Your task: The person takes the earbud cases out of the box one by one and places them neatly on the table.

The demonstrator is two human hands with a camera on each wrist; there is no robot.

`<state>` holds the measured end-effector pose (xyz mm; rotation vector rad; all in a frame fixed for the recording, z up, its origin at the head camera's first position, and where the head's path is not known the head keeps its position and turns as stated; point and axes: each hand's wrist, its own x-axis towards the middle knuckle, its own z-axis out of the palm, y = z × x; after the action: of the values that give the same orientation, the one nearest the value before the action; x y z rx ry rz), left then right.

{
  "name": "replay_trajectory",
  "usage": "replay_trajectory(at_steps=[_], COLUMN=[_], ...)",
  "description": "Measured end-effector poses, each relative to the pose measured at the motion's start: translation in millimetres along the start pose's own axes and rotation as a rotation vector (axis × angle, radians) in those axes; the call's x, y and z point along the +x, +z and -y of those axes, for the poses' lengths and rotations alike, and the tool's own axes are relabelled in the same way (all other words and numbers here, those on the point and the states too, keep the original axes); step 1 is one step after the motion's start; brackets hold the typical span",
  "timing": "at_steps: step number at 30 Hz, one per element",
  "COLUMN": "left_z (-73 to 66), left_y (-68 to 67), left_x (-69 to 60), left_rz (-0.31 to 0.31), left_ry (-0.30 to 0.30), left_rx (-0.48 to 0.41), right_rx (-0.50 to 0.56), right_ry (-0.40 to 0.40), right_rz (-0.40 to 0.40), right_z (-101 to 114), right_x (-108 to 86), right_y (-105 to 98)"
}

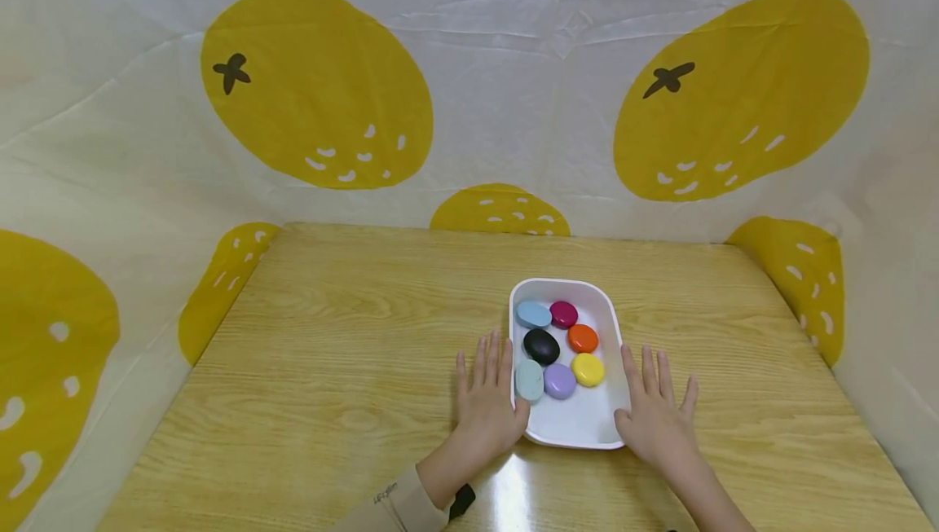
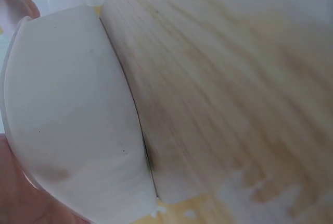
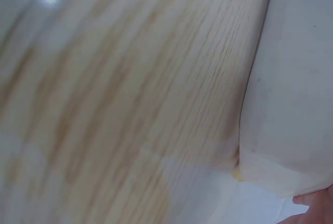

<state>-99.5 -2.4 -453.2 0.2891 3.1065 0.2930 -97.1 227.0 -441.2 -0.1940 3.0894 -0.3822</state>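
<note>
A white rectangular tray [image 1: 565, 426] with rounded corners rests on the table, several smooth coloured stones inside it. Among them are a black stone [image 1: 541, 346], an orange stone [image 1: 583, 338], a yellow stone [image 1: 588, 369] and a lilac stone [image 1: 560, 381]. My left hand [image 1: 487, 410] touches the tray's left side, fingers straight and spread, thumb at the rim. At the right side, my right hand [image 1: 658, 418] lies likewise with straight, spread fingers. Both wrist views show the tray's outer wall [image 2: 73, 99] close up, with only parts of the hands at the edges.
The wooden table [image 1: 352, 369] extends on both sides of the tray. A white cloth [image 1: 513, 108] printed with yellow fruit hangs behind the table and along its sides. A small black object [image 1: 462, 502] shows beside the left sleeve.
</note>
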Motion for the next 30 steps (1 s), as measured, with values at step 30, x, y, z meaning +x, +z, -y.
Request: replay_trajectory(at_steps=[30], left_z=[-12.5], left_y=[-6.6], left_x=[52.7], left_rz=[0.105], left_ry=[0.423], left_rx=[0.364], right_rx=[0.027], right_ry=[0.011], right_rz=[-0.011], right_z=[0], right_x=[-1.0], right_y=[3])
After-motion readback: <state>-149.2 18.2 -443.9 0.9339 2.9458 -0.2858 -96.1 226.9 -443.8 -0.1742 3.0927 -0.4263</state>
